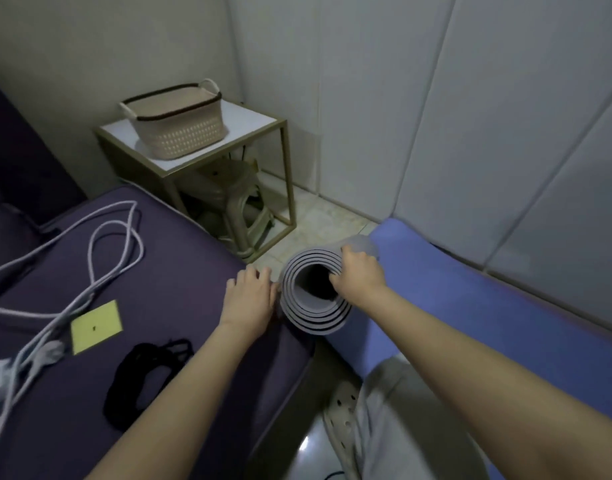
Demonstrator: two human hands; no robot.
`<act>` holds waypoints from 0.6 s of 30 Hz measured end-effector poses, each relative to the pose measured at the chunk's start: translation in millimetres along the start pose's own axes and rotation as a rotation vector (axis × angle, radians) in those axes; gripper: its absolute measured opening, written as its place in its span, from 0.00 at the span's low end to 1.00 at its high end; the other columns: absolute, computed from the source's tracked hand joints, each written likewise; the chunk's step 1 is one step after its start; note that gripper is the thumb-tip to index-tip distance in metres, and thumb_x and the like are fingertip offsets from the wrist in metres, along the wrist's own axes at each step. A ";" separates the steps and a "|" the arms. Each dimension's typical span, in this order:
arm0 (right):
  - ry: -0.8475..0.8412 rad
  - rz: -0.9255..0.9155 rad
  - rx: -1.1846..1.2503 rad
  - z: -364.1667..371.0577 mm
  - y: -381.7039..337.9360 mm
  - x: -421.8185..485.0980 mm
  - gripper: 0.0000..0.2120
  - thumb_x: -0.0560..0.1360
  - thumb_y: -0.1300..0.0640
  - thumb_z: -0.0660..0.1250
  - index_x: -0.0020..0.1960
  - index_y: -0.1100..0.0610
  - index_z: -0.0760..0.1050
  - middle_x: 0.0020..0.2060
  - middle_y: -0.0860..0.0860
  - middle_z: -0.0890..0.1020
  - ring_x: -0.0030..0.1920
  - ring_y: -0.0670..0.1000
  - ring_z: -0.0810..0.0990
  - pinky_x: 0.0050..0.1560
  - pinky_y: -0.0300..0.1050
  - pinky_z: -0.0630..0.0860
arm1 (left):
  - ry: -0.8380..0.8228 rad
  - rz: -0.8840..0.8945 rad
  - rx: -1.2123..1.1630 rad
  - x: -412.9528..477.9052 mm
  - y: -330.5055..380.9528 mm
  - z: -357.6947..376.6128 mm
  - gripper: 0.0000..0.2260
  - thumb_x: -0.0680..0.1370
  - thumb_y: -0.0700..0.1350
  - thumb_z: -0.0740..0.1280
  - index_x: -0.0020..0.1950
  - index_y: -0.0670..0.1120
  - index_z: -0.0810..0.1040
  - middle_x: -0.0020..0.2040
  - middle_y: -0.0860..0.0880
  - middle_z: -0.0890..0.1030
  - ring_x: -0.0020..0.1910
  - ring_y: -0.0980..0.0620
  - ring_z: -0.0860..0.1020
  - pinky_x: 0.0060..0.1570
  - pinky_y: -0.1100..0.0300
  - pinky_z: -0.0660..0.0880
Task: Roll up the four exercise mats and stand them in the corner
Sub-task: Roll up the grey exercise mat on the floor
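A grey exercise mat (308, 317) stands rolled up on end, its spiral top facing me, beside the bed's corner. My right hand (358, 275) grips the roll's upper rim, fingers curled over the edge into the hollow centre. My left hand (251, 296) lies flat with straight fingers on the dark purple bed cover, touching the roll's left side. A blue mat (471, 306) lies unrolled along the right wall, its far end behind the roll. No other mats are in view.
The dark purple bed (159, 271) on the left carries white cables (100, 251), a yellow note (95, 327) and a black strap (142, 375). A gold-framed side table (249, 123) with a beige basket (178, 123) stands in the corner, a stool (235, 199) beneath. White wall panels line the right.
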State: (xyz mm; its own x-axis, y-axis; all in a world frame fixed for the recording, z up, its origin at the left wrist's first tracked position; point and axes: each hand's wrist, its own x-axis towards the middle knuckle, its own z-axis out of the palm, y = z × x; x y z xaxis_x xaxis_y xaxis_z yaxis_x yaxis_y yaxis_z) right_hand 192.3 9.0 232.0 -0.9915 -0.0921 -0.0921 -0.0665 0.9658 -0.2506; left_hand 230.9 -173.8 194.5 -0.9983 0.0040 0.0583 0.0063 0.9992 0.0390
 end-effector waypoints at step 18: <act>-0.065 -0.028 -0.082 18.5 -3.9 -22.0 0.21 0.78 0.52 0.62 0.65 0.63 0.61 0.58 0.61 0.76 0.59 0.62 0.76 0.46 0.49 0.70 | -0.189 -0.510 -0.072 -109.1 -55.3 15.9 0.09 0.78 0.34 0.56 0.53 0.46 0.65 0.48 0.48 0.78 0.51 0.45 0.74 0.55 0.52 0.62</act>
State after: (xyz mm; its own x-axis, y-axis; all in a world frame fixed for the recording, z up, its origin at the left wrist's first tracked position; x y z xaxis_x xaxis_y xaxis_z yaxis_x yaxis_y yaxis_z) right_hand 216.4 2.8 217.2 -0.9799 -0.1325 -0.1493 -0.1057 0.9789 -0.1749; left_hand 338.5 -228.9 170.1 -0.8689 -0.4664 -0.1659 -0.4837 0.8712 0.0844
